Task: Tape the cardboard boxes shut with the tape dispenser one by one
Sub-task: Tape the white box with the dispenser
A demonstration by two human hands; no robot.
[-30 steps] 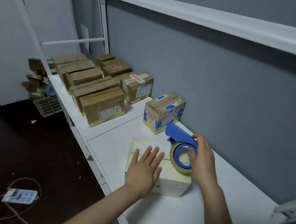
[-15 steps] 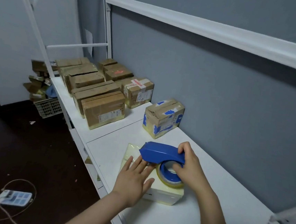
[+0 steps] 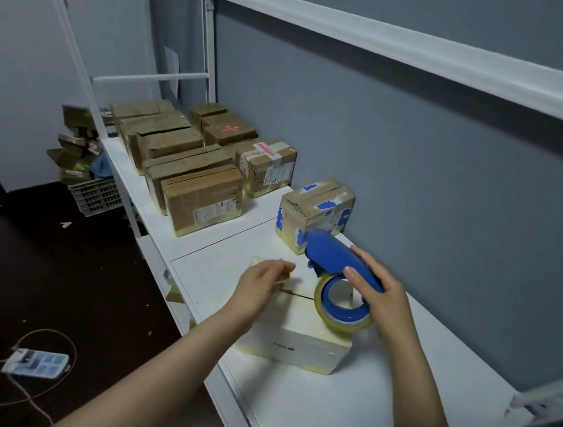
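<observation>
Left hand (image 3: 259, 287) hovers over the left end of the white box (image 3: 295, 342), fingers pointing along the flap seam (image 3: 296, 294). The fingers are motion-blurred, so cannot tell if they pinch anything or lie loose. Right hand (image 3: 383, 302) is above the box's right end, fingers and thumb wrapped round the blue tape dispenser (image 3: 333, 254), whose nose points left and away over the box. Tape roll (image 3: 343, 308) on the dispenser is yellowish-clear on a blue core and sits low at the box top, contact unclear. White box lies on the white desk (image 3: 339, 418) near the front edge, flaps down, seam showing as a dark slit, yellowish tape along its bottom edges. Far left of the box, down on the dark floor (image 3: 45, 259), is a power strip (image 3: 35, 363) with a cable. Left and behind the box is a plastic crate (image 3: 96, 193) on the floor, cardboard scraps piled over it. Behind-left of the box, on the desk, brown cardboard boxes (image 3: 202, 199) are packed side by side. At their right end is a labelled box (image 3: 269, 167) with red-and-white tape. Just behind the white box is a small brown box (image 3: 315, 209) with blue tape patches. Grey wall (image 3: 430, 193) runs behind and right of the white box.
</observation>
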